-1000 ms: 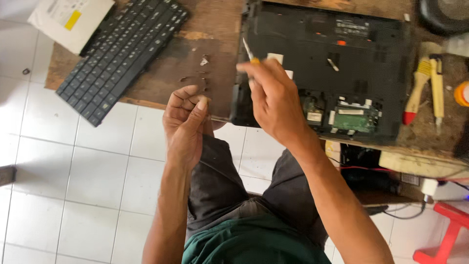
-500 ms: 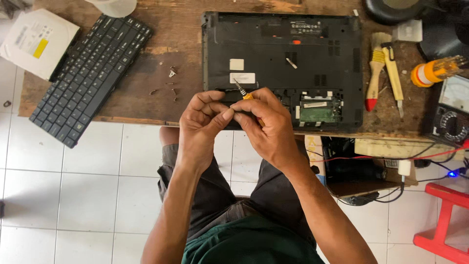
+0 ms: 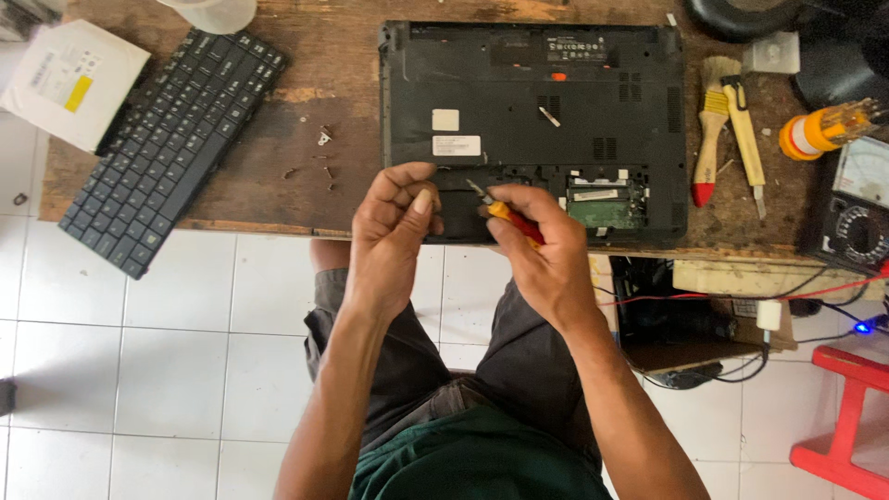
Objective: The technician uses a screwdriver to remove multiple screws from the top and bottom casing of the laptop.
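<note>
A black laptop base (image 3: 528, 102) lies upside down on a worn wooden table (image 3: 324, 56), with a green circuit board (image 3: 602, 211) showing in an uncovered bay at its near edge. My right hand (image 3: 542, 255) grips a small screwdriver (image 3: 505, 215) with a red and yellow handle, its tip pointing up-left over the laptop's near edge. My left hand (image 3: 394, 231) hovers beside it with fingers curled and thumb against the fingertips; whether something tiny is pinched there is not visible. Several loose screws (image 3: 319, 157) lie on the wood left of the laptop.
A detached black keyboard (image 3: 171, 143) hangs over the table's left edge beside a white optical drive (image 3: 69, 83). Right of the laptop lie a paintbrush (image 3: 711, 125), a yellow-handled tool (image 3: 745, 139), an orange bit holder (image 3: 815, 130) and a multimeter (image 3: 857, 218). Below: white tiles, cables, a red stool (image 3: 847, 417).
My hands met at the laptop's near edge, then parted a little. The right hand turned the screwdriver from tip-up over the laptop to a low, slanted hold. The view shifted right.
</note>
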